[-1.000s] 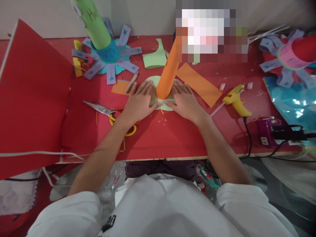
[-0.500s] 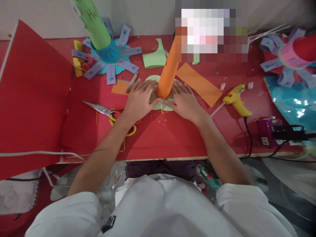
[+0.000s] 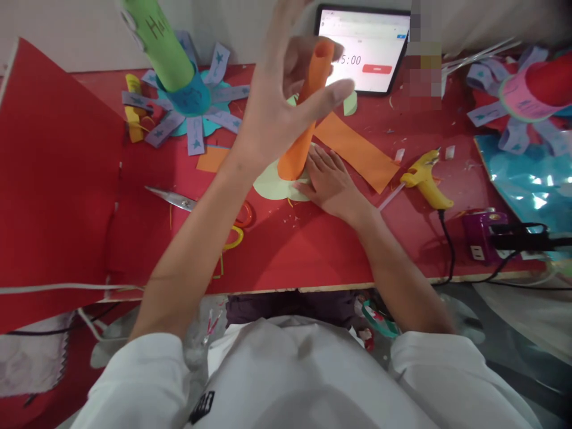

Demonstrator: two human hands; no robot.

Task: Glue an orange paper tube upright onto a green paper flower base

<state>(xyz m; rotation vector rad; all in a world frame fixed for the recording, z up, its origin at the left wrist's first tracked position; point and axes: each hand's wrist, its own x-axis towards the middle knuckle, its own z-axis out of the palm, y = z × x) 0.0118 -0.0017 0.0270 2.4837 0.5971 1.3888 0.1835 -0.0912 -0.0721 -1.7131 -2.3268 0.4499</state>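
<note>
An orange paper tube (image 3: pixel 297 154) stands on a pale green scalloped paper base (image 3: pixel 270 183) in the middle of the table. My left hand (image 3: pixel 290 95) is raised around the upper part of the tube, its fingers and thumb spread apart. Whether any finger touches the tube I cannot tell. My right hand (image 3: pixel 333 182) lies flat with fingers outstretched on the right side of the green base, close to the tube's foot. Scissors with red and yellow handles (image 3: pixel 172 198) lie under my left forearm, partly hidden by it.
An orange paper strip (image 3: pixel 357 152) and a yellow glue gun (image 3: pixel 422 179) lie to the right, near a purple power box (image 3: pixel 482 235). A tablet (image 3: pixel 366 47) leans at the back. A green paper tube figure (image 3: pixel 163 47) stands back left; a pink-ringed one (image 3: pixel 521 95) sits far right.
My left hand has lifted off the green base and risen to the tube's upper part, fingers spread. My right hand has stayed on the base. The tablet's screen is now visible.
</note>
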